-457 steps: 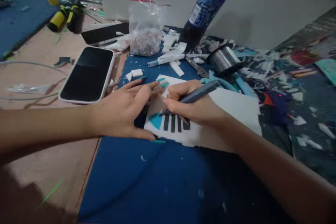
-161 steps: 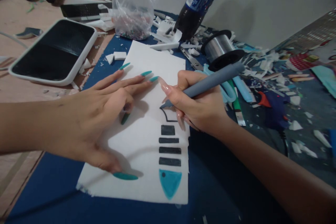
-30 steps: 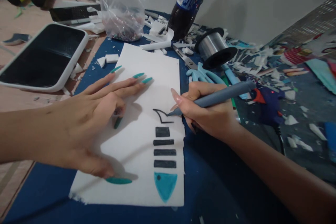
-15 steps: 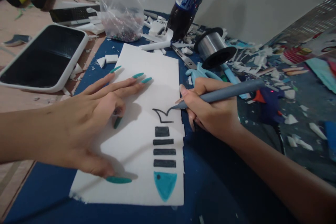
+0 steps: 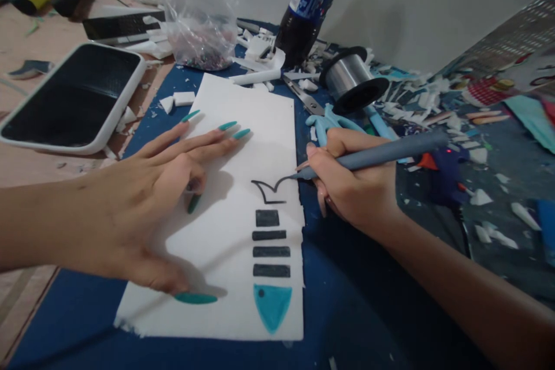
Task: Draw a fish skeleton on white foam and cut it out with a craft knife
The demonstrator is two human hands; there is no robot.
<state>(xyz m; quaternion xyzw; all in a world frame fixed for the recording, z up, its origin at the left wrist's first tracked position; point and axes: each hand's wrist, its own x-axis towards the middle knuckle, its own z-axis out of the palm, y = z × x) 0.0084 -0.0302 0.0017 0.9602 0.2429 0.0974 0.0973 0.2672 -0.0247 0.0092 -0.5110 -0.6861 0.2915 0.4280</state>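
Observation:
A white foam sheet [image 5: 243, 144] lies on a dark blue mat [image 5: 342, 312]. My left hand [image 5: 147, 208] rests on its left part with the fingers spread, green nails showing. In my right hand [image 5: 359, 185] is a grey marker pen [image 5: 390, 150], gripped like a pencil at the sheet's right edge. Its tip meets the end of a black curved line. That line belongs to a fish tail outline [image 5: 272, 192]. Below the tail come several black bars [image 5: 271, 251] in a column and a blue fish head [image 5: 273, 305] with a dark eye.
At the left lies a phone [image 5: 73, 95] in a white case. Behind the sheet stand a clear plastic bag [image 5: 197, 17] and a dark bottle [image 5: 307, 6]. A wire spool [image 5: 352, 78], light blue scissors [image 5: 329, 118], a dark blue glue gun [image 5: 446, 173] and white foam scraps [image 5: 427, 98] lie to the right.
My right hand and the marker have shifted slightly to the right, and the tail's curved line now reaches a little further right. My left hand stays put.

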